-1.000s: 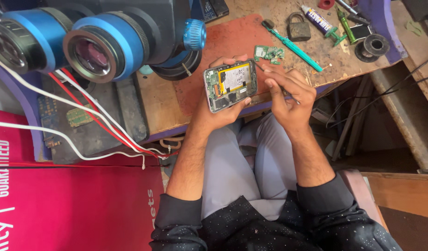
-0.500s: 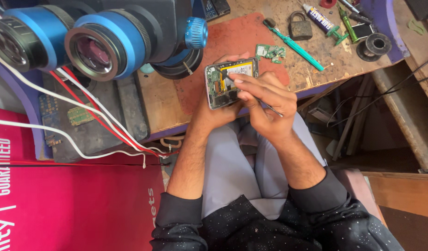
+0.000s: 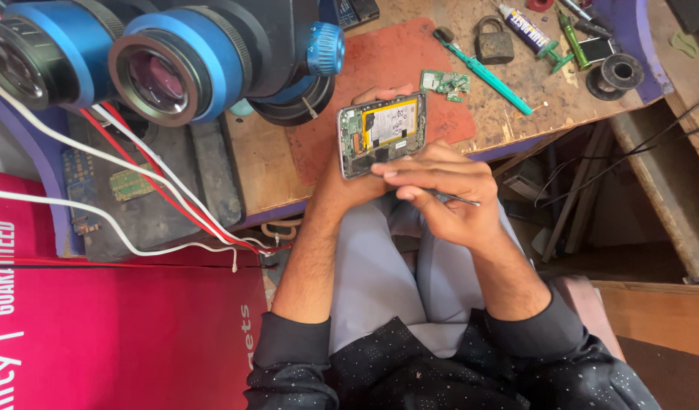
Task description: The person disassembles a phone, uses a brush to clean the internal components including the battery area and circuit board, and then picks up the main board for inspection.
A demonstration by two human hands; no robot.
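Note:
My left hand (image 3: 343, 188) holds an opened phone (image 3: 381, 133) from behind, its back cover off so a yellow-labelled battery and circuit parts show. The fingertips curl over the phone's top edge. My right hand (image 3: 440, 190) sits just below the phone and grips thin metal tweezers (image 3: 457, 200). Its fingertips press against the phone's lower edge, and the tweezer tips are hidden under the fingers. Both hands hover above my lap, at the front edge of the wooden workbench (image 3: 266, 159).
A large microscope head with blue rings (image 3: 160, 61) fills the upper left, with white and red wires (image 3: 137, 197) trailing below it. On the bench lie a red mat (image 3: 395, 61), a small green circuit board (image 3: 444, 81), a teal screwdriver (image 3: 482, 72), a padlock (image 3: 494, 42) and a glue tube (image 3: 525, 24).
My right hand has moved left from beside the phone to its lower edge, fingers now closed over the tweezers. The phone has stayed in my left hand, shifting only slightly.

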